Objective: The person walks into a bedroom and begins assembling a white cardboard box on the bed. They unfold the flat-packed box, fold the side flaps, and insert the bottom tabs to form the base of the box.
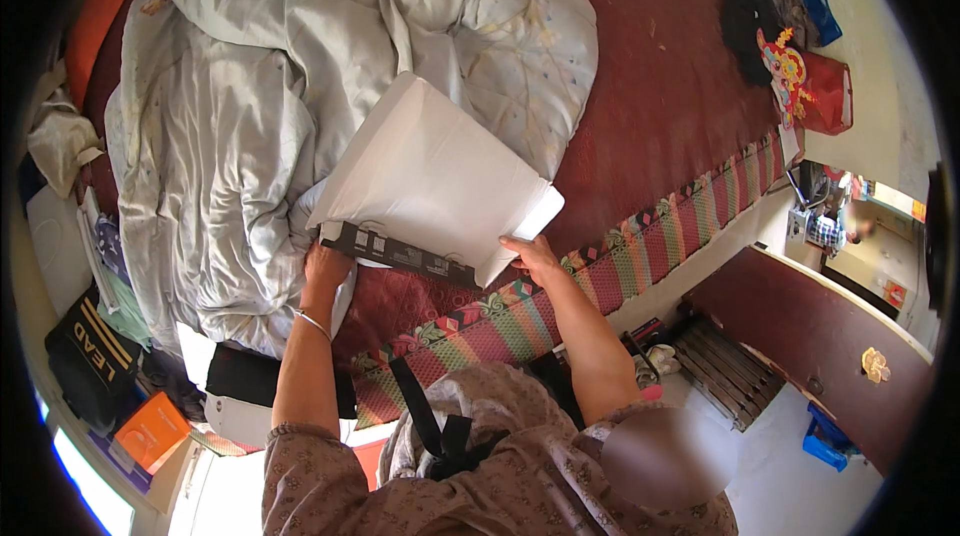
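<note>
A white cardboard box (440, 171), opened out with its pale inside showing, is tilted over the edge of the bed. A dark printed strip (400, 254) runs along its near side. At the left end of that strip my left hand (326, 264) grips the box corner; its fingertips are hidden underneath. My right hand (532, 256) holds the right side, thumb laid on top of the side flap and the other fingers partly out of sight below. A crumpled light grey quilt (230, 136) lies under and behind the box.
The bed has a dark red cover (650, 66) with a striped, patterned border (640, 256). To the left are a black bag (90, 361) and an orange box (152, 432). On the right stand a brown wooden panel (800, 326), a slatted rack (725, 361) and a blue item (828, 438).
</note>
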Tool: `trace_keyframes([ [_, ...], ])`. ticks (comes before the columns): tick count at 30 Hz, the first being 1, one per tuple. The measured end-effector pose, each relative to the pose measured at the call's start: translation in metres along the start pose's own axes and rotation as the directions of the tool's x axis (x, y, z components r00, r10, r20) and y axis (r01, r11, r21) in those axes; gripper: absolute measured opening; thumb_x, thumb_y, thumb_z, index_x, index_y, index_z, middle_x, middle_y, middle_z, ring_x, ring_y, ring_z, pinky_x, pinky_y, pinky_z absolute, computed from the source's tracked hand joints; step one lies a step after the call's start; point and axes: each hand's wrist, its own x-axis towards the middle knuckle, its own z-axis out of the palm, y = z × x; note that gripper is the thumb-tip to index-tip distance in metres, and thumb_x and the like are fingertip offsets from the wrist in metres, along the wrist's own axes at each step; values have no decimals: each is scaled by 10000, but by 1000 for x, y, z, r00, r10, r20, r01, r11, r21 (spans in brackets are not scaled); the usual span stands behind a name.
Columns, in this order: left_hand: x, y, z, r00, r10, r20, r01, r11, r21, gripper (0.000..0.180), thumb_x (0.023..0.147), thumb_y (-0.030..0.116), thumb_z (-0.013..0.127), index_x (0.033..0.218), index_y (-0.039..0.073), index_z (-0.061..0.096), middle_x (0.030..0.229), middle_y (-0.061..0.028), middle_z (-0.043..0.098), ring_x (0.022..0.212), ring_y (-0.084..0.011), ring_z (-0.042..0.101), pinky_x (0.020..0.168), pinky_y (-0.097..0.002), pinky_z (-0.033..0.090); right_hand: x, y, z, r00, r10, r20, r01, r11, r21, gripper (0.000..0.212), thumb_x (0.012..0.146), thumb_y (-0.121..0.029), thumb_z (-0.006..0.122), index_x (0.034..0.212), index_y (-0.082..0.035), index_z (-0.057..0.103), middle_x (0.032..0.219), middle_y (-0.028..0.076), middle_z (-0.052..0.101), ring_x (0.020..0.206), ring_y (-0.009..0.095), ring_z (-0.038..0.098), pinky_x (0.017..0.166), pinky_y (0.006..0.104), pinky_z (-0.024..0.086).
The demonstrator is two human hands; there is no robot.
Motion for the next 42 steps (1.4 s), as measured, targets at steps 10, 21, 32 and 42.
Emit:
trace_keyframes([
  [10, 5, 0, -1, 999, -40, 17, 40, 999, -25, 425, 697, 192, 647, 1099, 76, 573, 1067, -180, 597, 986, -357, 572, 831, -439, 474, 1, 6, 0, 997, -61, -50, 62, 998, 28, 374, 727, -243, 723, 1029, -58, 602, 989, 42, 619, 872, 184, 568, 734, 360, 440],
  [21, 2, 21, -20, 968, -228, 102, 222, 973, 69, 248, 637, 99, 645, 853, -14, 600, 907, -229, 618, 890, -374, 609, 758, -441, 504, -77, 53, 11, 965, -262, -15, 252, 909, 330, 486, 759, -110, 669, 1189, 14, 479, 1149, 119, 524, 1047, 223, 505, 868, 363, 424],
  [32, -64, 69, 7, 892, -96, -442, 27, 987, -159, 492, 706, 270, 700, 1049, -42, 537, 1007, -268, 555, 946, -375, 549, 825, -437, 445, -177, 111, -4, 728, -538, -425, 670, 689, 276, 416, 773, -125, 685, 1097, 70, 512, 1020, 117, 560, 922, 198, 538, 819, 314, 444],
  [42, -157, 252, 34, 928, -373, 10, -44, -137, -990, 206, 902, 245, 534, 824, 55, 558, 707, 53, 455, 665, -41, 397, 565, -215, 347, -253, 186, -39, 791, -542, -284, 610, 737, 291, 438, 781, -43, 665, 1156, 66, 464, 1081, 137, 516, 985, 208, 521, 843, 319, 467],
])
